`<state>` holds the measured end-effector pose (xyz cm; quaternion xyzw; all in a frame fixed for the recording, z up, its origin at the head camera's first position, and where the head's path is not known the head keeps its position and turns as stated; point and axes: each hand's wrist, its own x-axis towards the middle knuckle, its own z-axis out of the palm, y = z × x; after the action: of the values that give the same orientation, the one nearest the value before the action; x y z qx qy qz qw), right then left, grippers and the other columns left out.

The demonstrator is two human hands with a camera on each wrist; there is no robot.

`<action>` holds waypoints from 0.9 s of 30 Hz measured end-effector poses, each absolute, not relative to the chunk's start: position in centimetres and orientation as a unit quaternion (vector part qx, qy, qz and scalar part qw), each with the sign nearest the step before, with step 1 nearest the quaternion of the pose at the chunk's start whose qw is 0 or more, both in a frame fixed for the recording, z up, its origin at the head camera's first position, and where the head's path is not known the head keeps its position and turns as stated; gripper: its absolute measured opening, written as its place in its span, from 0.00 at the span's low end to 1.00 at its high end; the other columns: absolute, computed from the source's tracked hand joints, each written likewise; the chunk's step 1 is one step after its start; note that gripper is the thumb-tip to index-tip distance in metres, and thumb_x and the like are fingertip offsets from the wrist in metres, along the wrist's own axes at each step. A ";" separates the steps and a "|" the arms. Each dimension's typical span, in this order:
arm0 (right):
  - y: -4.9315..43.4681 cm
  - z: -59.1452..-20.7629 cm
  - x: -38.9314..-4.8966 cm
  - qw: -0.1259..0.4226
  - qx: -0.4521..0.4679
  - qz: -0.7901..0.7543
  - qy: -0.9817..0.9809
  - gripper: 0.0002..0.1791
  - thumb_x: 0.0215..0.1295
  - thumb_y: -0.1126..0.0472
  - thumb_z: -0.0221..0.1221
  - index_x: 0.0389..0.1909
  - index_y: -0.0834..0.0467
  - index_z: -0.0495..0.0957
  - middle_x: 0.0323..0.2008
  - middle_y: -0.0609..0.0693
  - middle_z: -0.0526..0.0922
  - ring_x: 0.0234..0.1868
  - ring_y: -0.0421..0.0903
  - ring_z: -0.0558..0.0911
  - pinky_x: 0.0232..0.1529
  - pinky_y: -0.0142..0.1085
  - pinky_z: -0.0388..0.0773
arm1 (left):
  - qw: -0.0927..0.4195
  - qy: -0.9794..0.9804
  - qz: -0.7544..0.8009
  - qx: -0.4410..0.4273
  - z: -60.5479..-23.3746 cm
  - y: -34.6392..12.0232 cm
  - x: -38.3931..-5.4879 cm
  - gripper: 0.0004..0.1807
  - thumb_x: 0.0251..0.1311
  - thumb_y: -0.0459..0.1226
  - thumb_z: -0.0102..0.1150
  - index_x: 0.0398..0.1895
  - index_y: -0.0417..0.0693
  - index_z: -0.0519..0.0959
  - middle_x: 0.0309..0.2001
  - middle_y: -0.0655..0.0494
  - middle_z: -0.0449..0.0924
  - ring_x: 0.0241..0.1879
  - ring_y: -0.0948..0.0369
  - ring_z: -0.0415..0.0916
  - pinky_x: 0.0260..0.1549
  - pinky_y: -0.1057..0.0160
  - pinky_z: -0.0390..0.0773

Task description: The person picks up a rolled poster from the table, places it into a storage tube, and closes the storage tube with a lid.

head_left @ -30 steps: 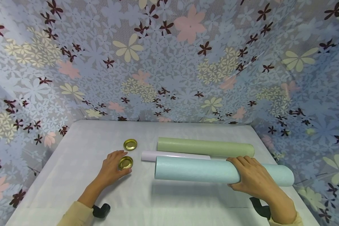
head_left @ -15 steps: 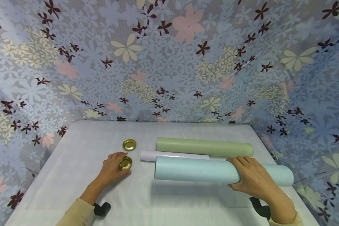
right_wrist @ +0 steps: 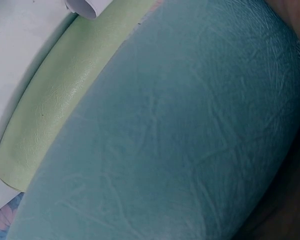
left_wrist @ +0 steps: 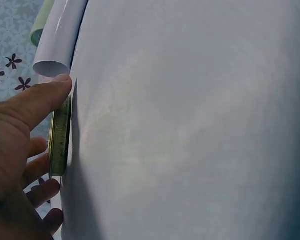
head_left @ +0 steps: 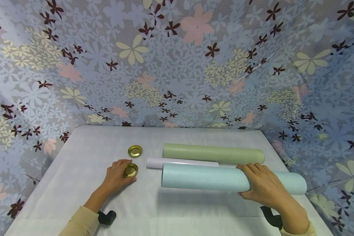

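Note:
My left hand (head_left: 114,177) has thumb and fingers around a shallow round gold lid (head_left: 131,170), left of centre on the table. Seen edge-on in the left wrist view, this lid (left_wrist: 60,140) sits between thumb and fingers, close to the white cloth. A second gold lid (head_left: 135,151) lies just behind it. On the right, my right hand (head_left: 262,183) grips a thick light-blue roll (head_left: 206,178) from above, thumb at its near side. The roll's shadow falls on the cloth in front. Wrinkle-textured blue surface (right_wrist: 140,125) fills most of the right wrist view.
Behind the blue roll lie a thin glossy white roll (head_left: 182,163), partly hidden by it, and a green roll (head_left: 213,153). White cloth (head_left: 85,147) covers the table. Floral fabric (head_left: 177,65) hangs at the back and sides. Black wrist pieces (head_left: 107,218) show at both wrists.
The left hand and its gold lid shift very slightly. The right hand and blue roll stay in place.

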<state>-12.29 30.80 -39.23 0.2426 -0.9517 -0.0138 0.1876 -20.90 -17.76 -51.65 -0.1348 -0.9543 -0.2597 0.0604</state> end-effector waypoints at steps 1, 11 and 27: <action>30.8 -39.2 -12.3 0.187 0.242 -0.013 -0.952 0.42 0.26 0.44 0.76 0.49 0.54 0.75 0.40 0.49 0.80 0.40 0.50 0.78 0.41 0.48 0.74 | 0.061 -0.954 -0.259 -0.135 -51.7 -17.8 -20.9 0.38 0.48 0.48 0.69 0.63 0.43 0.68 0.59 0.42 0.70 0.59 0.43 0.64 0.52 0.42 0.62; 30.8 -39.3 -12.2 0.186 0.241 -0.005 -0.953 0.42 0.26 0.44 0.76 0.49 0.53 0.75 0.40 0.48 0.80 0.40 0.49 0.78 0.41 0.48 0.74 | 0.064 -0.954 -0.260 -0.134 -51.9 -17.7 -21.0 0.39 0.48 0.48 0.70 0.62 0.42 0.69 0.56 0.43 0.70 0.58 0.44 0.64 0.52 0.41 0.61; 30.4 -39.2 -12.3 0.171 0.238 -0.008 -0.956 0.43 0.27 0.43 0.76 0.51 0.53 0.74 0.41 0.49 0.80 0.41 0.50 0.78 0.44 0.49 0.74 | 0.062 -0.952 -0.270 -0.131 -52.2 -17.9 -21.0 0.39 0.47 0.48 0.70 0.62 0.43 0.69 0.54 0.44 0.71 0.58 0.45 0.63 0.52 0.41 0.60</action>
<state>-12.26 30.41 -39.24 0.2378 -0.9562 -0.0082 0.1708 -21.05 -17.91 -52.16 -0.1314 -0.9517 -0.2704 0.0616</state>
